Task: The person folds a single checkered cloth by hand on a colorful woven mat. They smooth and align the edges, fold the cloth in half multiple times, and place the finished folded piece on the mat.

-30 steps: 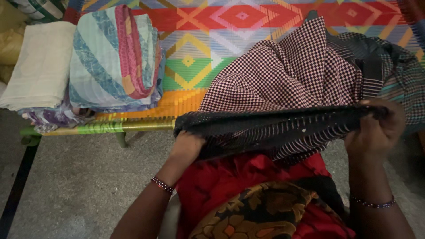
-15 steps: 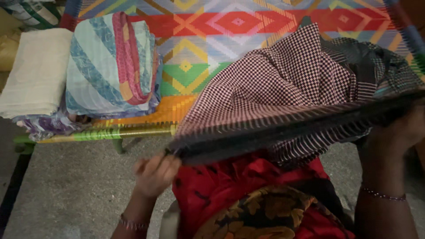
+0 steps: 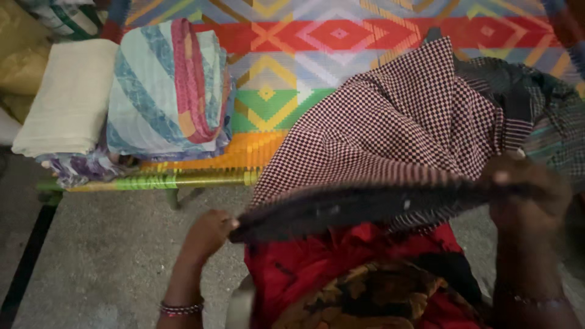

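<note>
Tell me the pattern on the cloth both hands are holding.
Small maroon-and-white checks on the cloth, dark striped border; head view.

The right hand [image 3: 524,195] is smeared by motion, so how its fingers close on the checked cloth [image 3: 402,134] cannot be made out. The cloth's dark stretched edge is blurred too, and it hides the fingertips of the left hand [image 3: 207,234]. The cloth covers the near right part of the woven cot [image 3: 274,91]. The cot's far side and right end are cut off by the frame. The yellow sack [image 3: 21,55] is cropped at the left edge.
</note>
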